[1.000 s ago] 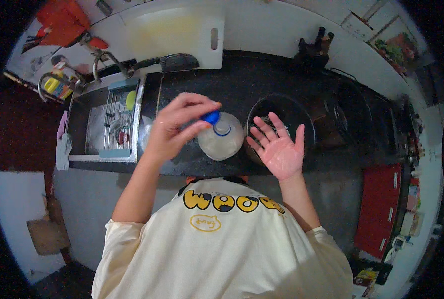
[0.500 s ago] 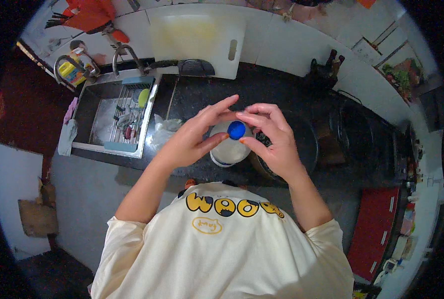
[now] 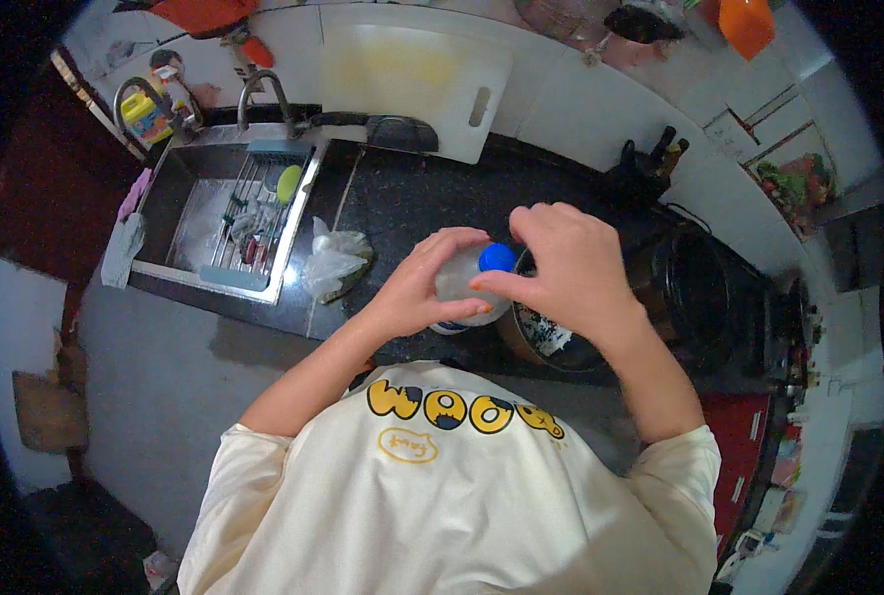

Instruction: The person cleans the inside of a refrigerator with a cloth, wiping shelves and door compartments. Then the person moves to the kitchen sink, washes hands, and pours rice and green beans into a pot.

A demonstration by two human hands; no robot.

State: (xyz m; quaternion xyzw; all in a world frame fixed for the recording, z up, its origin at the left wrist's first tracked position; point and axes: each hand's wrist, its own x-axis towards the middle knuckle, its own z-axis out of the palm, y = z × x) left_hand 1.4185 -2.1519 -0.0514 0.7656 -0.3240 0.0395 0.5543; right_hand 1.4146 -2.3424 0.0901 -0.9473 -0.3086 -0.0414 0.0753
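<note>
A clear plastic bottle [image 3: 459, 283] with a blue cap [image 3: 498, 258] stands upright on the black counter in front of me. My left hand [image 3: 424, 280] curves round the bottle's left side, its thumb near and its fingers on the far side. My right hand [image 3: 576, 263] is closed at the cap, the thumb stretched along its near edge and the other fingers bent beyond it. Those bent fingertips are partly hidden. Beneath my right hand is a dark round pan [image 3: 549, 337] with dark and whitish contents.
A knotted plastic bag [image 3: 335, 266] lies left of the bottle. Further left is a steel sink [image 3: 196, 213] with a dish rack. A white cutting board [image 3: 412, 79] leans on the wall. To the right stand a large dark pot [image 3: 702, 288] and a knife block [image 3: 645, 164].
My right hand has turned over the cap, its back now facing up. My left hand has moved from beside the cap to round the bottle. The view has shifted slightly.
</note>
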